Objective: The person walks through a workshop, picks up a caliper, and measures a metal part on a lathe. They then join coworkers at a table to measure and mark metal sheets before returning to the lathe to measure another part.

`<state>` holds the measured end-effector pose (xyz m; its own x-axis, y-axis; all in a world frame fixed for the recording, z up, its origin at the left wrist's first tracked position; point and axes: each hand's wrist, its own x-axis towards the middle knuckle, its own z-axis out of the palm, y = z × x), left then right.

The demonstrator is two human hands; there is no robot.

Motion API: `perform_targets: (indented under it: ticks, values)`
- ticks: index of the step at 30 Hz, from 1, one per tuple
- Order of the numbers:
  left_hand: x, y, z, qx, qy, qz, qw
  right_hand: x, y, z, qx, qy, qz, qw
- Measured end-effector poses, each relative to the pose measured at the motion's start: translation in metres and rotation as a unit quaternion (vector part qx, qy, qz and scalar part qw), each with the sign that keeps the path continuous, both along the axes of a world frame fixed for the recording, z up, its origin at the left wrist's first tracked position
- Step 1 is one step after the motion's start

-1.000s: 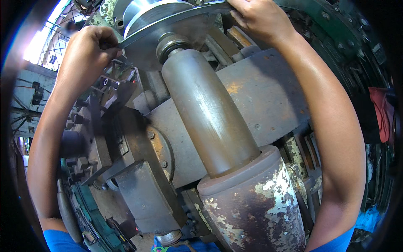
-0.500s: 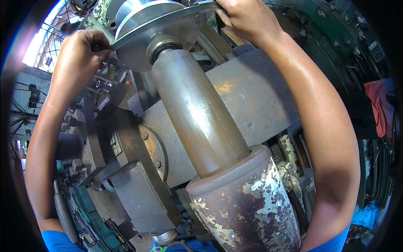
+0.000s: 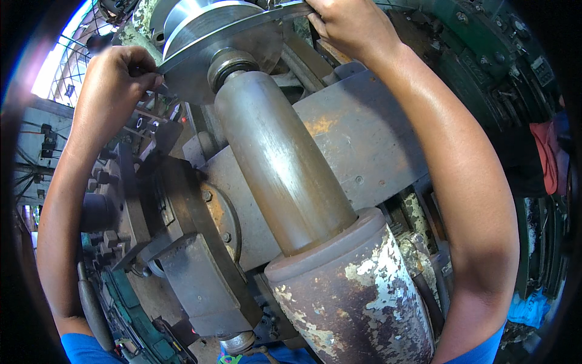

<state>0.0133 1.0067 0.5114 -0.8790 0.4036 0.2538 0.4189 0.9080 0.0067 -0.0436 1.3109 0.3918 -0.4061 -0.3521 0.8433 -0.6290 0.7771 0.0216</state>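
A large flat metal disc (image 3: 254,42) sits against the end of a thick rusty steel shaft (image 3: 279,164) on a lathe. My left hand (image 3: 115,85) grips the disc's left rim with curled fingers. At the top of the picture my right hand (image 3: 348,27) is closed over the disc's upper right rim. The shaft runs down into a wide housing with flaking white paint (image 3: 351,297). Behind the disc stands a shiny round chuck or faceplate (image 3: 194,18), partly hidden.
A grey steel carriage block (image 3: 376,145) lies under the shaft. A tool post with bolts (image 3: 109,206) is at the left, a green machine bed (image 3: 139,315) below it. Green machine housing (image 3: 485,54) and a red cloth (image 3: 548,151) are at the right.
The view has shifted slightly, so the shaft and disc sit a little lower and to the left. Both hands keep their hold on the disc's rim.
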Motion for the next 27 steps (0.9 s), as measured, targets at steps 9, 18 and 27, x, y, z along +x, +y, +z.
perform_targets:
  ticks: [9,18,27]
  values:
    - [-0.0001,0.0005,0.0011,0.018,-0.021,0.004,1.000,0.0004,-0.0014,0.0006,-0.014,-0.019,-0.003,1.000]
    - [0.0023,0.0039,0.0032,0.002,-0.024,0.025,0.999,0.0008,-0.0024,0.0001,-0.010,-0.024,-0.019,0.999]
    - [-0.0015,0.0013,0.0019,0.008,-0.024,0.010,1.000,-0.0011,-0.0014,-0.0012,-0.004,0.000,-0.015,1.000]
